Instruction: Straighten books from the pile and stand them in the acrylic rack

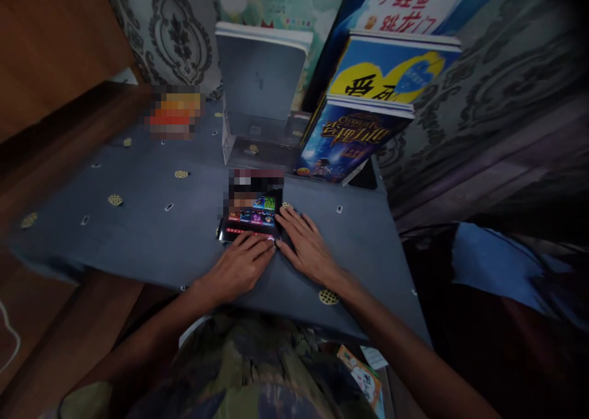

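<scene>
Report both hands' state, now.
Left hand: open, palm down on the near edge of the dark printed sheet, not gripping it.
Right hand: open, palm down at its right edge, not gripping.

A glossy black sheet (264, 217), brightly printed in several colours, lies on the grey cloth (147, 235).

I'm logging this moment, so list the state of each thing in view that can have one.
Left hand: palm down, fingers on the black printed piece.
Right hand: palm down, at that piece's right edge.
Black printed piece: lying on the tablecloth, partly blurred out.
Dark blue book: closed, standing.
Blue-and-yellow book: closed, standing behind it.
Clear stand: upright.
Tablecloth: spread out.
Orange-red thing: blurred, state unclear.
</scene>
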`<state>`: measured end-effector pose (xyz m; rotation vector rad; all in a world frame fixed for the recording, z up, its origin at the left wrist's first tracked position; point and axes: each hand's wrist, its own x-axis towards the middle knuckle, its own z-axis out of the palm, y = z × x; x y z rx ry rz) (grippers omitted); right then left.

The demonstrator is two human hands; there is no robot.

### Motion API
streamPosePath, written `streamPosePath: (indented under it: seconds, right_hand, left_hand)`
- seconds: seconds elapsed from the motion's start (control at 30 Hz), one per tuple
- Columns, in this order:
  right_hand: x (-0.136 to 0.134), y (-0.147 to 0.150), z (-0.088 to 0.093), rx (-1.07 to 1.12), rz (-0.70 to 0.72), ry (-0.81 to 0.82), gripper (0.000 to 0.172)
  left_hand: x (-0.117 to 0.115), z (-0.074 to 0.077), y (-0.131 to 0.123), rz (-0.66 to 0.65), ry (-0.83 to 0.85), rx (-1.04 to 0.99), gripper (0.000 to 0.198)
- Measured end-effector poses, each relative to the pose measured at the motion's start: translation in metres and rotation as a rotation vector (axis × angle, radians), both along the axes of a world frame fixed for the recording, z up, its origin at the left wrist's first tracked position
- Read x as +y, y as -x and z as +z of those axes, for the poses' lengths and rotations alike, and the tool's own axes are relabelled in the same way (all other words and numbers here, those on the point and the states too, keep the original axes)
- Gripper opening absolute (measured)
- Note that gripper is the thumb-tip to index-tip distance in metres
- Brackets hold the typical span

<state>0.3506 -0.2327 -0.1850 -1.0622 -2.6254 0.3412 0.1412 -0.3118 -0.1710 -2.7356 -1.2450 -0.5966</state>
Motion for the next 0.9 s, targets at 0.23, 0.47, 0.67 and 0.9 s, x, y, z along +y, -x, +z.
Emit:
streamPosePath:
  seconds: [0.23, 0.47, 0.67, 0.9]
  right_hand:
    - [0.001, -0.001, -0.003, 0.001, 0.008, -0.011, 0.057]
    - [0.001, -0.002, -0.002, -0.009, 0.017, -0.014, 0.056]
    - [0.0, -0.002, -0.001, -0.012, 0.017, -0.032, 0.056]
    - [-0.003, 0.021, 0.02, -0.028, 0.26, -0.012, 0.05]
  left_hand:
    - [-0.013, -0.002, 0.007, 0.106, 0.032, -0.047, 0.034]
    - [-0.029, -0.001, 0.033, 0.271, 0.009, -0.136, 0.031]
    - [-0.037, -0.003, 0.05, 0.357, 0.006, -0.182, 0.031]
    - [-0.038, -0.004, 0.046, 0.361, -0.035, -0.166, 0.031]
